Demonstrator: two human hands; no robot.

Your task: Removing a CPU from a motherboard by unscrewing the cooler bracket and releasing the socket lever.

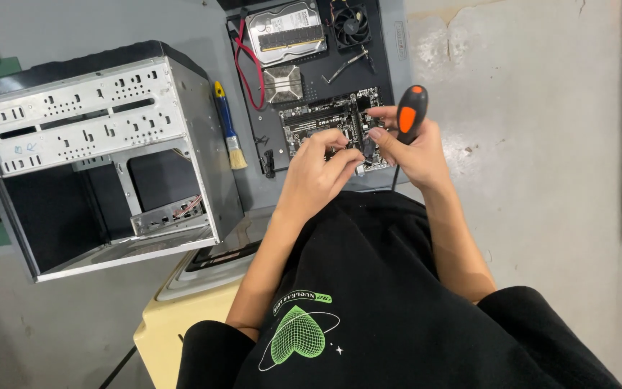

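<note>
A person in a black shirt looks down at a dark mat [390, 72] lying on the gray floor [541, 144]. Near the mat's close edge lies a green circuit board [318, 119], and both hands are over it. The right hand [415, 148] is curled tight around a screwdriver [411, 115] with a black and orange handle. The handle sticks up out of the fist, and the thin shaft shows below the hand. At the same time the right thumb and first finger reach left and pinch at a small part on the board. The left hand [318, 169] comes in from the other side, and its bent fingers [340, 144] pinch at the same spot, so the fingertips of both hands almost meet. The small part is under the fingertips and too hidden to tell what it is. At the far edge of the mat lie a silver hard drive [286, 32] with a memory stick on top, a black fan [350, 23], a metal heat sink [282, 84] and a red cable [242, 72]. Just beside the mat's left edge lies a brush [229, 126] with a blue and yellow handle. Left of that stands an open metal computer case [102, 158].
</note>
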